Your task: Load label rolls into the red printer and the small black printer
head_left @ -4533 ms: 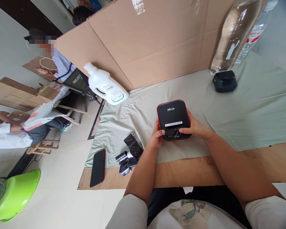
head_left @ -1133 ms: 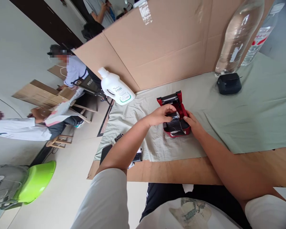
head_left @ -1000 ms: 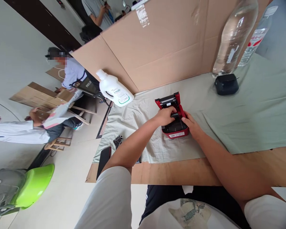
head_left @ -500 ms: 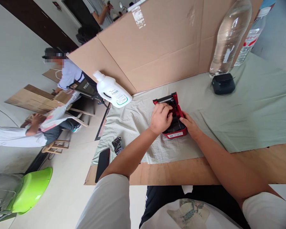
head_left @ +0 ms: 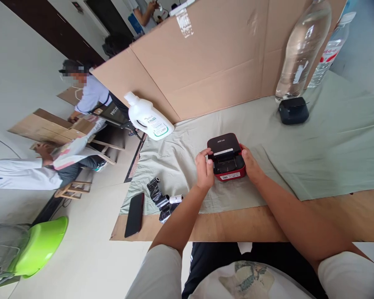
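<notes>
- Head view: black-and-red device (head_left: 227, 165) rests on the pale green cloth (head_left: 333, 155), a little left of the cloth's middle, in front of the person.
- Device lid (head_left: 223, 143), black with a white strip along its near edge, is tilted up from the base; dark interior shows in the gap. White label (head_left: 230, 176) on the red near wall.
- Left hand (head_left: 205, 170): at the device's left side, thumb and fingers apart, fingertips at the lid's left edge.
- Right hand (head_left: 251, 165): at the device's right side, thumb by the right edge; fingers partly hidden, so cannot tell whether it clamps.
- Near left: crumpled black film (head_left: 156, 192) with a white roll (head_left: 176, 199) beside it. Dark phone (head_left: 134, 215) lies farther left, across cloth edge and bare wood (head_left: 237, 226).
- Far left: white jug (head_left: 151, 119) before the cardboard panel (head_left: 212, 58).
- Far right: dark case (head_left: 294, 111) just in front of a large clear bottle (head_left: 303, 47); smaller labelled bottle (head_left: 329, 56) to its right.
- Beyond the table, left: two seated co-workers; green basin (head_left: 48, 245) on the floor.
</notes>
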`<state>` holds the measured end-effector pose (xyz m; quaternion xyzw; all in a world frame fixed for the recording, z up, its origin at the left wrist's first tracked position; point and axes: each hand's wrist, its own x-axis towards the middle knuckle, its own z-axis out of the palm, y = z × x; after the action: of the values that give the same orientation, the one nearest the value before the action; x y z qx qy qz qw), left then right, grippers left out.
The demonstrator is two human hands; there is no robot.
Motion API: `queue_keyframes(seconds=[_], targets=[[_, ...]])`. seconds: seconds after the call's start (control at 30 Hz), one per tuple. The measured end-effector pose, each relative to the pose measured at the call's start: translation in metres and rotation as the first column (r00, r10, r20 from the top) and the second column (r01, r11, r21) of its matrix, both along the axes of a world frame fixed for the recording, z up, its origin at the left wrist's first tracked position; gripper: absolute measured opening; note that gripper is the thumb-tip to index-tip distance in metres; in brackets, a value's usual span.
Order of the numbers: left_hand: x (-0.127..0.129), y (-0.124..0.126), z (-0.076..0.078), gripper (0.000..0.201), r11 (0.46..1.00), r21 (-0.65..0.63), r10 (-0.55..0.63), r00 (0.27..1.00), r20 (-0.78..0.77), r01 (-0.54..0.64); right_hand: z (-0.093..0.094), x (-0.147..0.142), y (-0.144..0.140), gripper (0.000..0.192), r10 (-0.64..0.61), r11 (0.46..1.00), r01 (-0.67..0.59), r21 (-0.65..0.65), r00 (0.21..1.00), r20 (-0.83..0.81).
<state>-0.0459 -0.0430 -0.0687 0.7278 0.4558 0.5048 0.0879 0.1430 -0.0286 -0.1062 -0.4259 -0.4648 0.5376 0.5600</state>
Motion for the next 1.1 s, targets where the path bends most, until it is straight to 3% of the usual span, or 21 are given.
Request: queue_keyframes(seconds=[0.13,0.3,0.53,0.73,0.83,0.93,1.03,1.1], targets=[[0.008,-0.012,-0.016,0.042,0.994,0.1,0.045,0.997,-0.059,-0.039,0.002,-0.002,0.001,0.074,-0.017,0.995,0.008,-0.096,0.995,-0.1],[0.015,-0.007,-0.031,0.042,0.981,0.161,0.109,0.994,0.014,-0.11,0.006,-0.002,0.005,0.066,-0.012,0.984,-0.025,-0.178,0.979,-0.201],[0.015,-0.001,-0.034,0.034,0.95,0.29,0.126,0.992,-0.018,-0.116,0.012,-0.003,0.001,0.053,-0.053,0.984,0.014,-0.177,0.974,-0.219],[0.014,0.001,-0.035,0.035,0.941,0.309,0.155,0.988,-0.027,-0.139,0.016,-0.004,0.005,0.048,-0.066,0.971,0.013,-0.238,0.975,-0.214],[0.013,0.0,-0.04,0.036,0.954,0.271,0.138,0.99,-0.003,-0.132,0.014,-0.006,0.007,0.048,-0.099,0.967,0.05,-0.25,0.978,-0.186],[0.015,-0.002,-0.049,0.043,0.974,0.187,0.107,0.985,0.133,-0.131,0.01,-0.006,0.006,0.049,-0.1,0.976,0.06,-0.211,0.978,-0.183],[0.017,-0.005,-0.056,0.062,0.988,0.005,0.144,0.947,0.287,-0.152,0.005,-0.005,0.004,0.054,-0.08,0.986,0.051,-0.158,0.98,-0.181],[0.018,-0.008,-0.057,0.069,0.982,-0.184,0.102,0.924,0.369,-0.035,0.002,-0.004,0.003,0.059,-0.054,0.991,0.032,-0.129,0.984,-0.171]])
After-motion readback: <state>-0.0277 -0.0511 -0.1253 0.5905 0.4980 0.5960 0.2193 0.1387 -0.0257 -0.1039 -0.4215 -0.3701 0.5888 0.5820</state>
